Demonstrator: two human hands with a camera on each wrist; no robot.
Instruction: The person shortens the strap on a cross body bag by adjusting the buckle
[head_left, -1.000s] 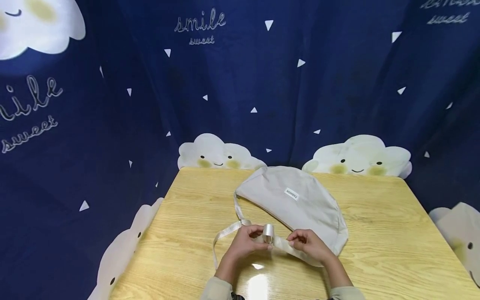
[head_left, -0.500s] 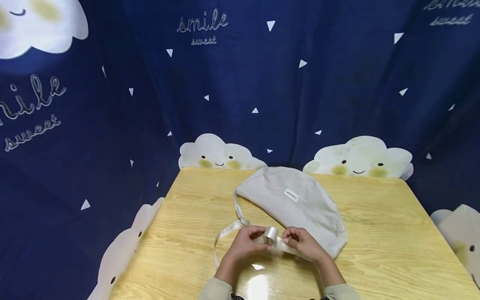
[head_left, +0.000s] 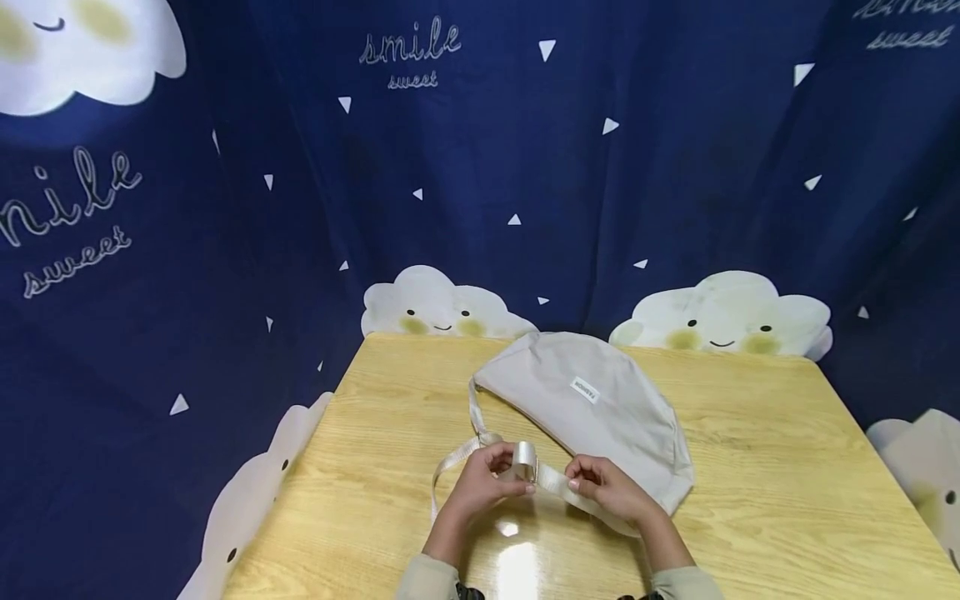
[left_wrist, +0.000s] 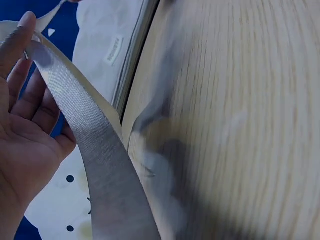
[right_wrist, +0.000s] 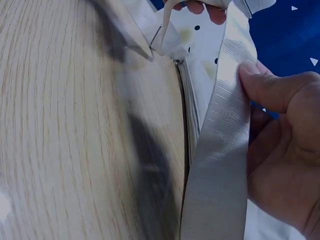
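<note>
A pale beige shoulder bag with a small white label lies on the wooden table, its straight zipped edge toward me. My left hand pinches the bag's webbing strap beside a thin metal buckle. A short loop of strap stands up at that buckle. To the right, my right hand pinches the same strap between thumb and fingers, a short stretch away. The left wrist view shows the strap running down past the left palm. In the right wrist view, the right thumb presses on the strap's flat face.
A thinner section of strap trails from the bag's left corner, curving down beside the left wrist. Wooden tabletop surrounds the bag. Behind the table hangs a dark blue curtain with clouds and small triangles.
The right hand moved left toward the buckle, then the left hand drew the loop and buckle slightly left and up. The strap between the hands is longer now than half a second ago.
</note>
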